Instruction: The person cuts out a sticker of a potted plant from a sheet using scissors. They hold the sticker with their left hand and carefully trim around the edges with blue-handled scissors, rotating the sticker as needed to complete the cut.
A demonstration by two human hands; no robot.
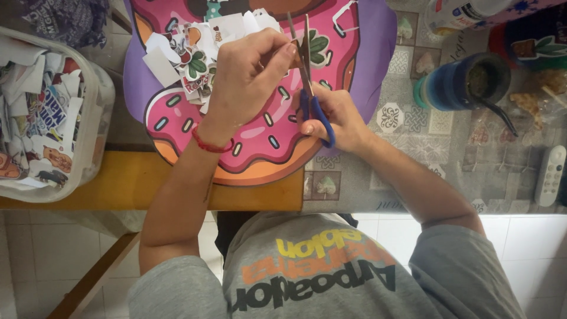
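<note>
Worktop (449, 171) under a patterned grey cloth carries everything, with a bare yellow wooden stretch at its near left. Largest on it is a doughnut-shaped mat (260, 147), pink icing with coloured sprinkles on a purple backing, lying in the middle under both hands. At the far left stands a clear plastic tub (88, 112), heaped to the rim with printed paper scraps (41, 106) in white, red and blue. At the upper right stands a dark blue cup (455, 85), packed with green-brown leaf and with a dark straw (499, 112) leaning out toward the right. A white remote control (550, 175) lies at the right edge, well apart from the cup. On the far part of the mat sits a loose pile of small cut-out pictures (195, 50), just beside the left hand.

Left hand (248, 82), a red cord round its wrist, is bent over the mat with fingertips pinched on a small paper piece at the scissor blades; the piece itself is mostly hidden. Right hand (339, 118) is closed through the blue handles of the scissors (307, 71), whose blades point away from the person, nearly together.
</note>
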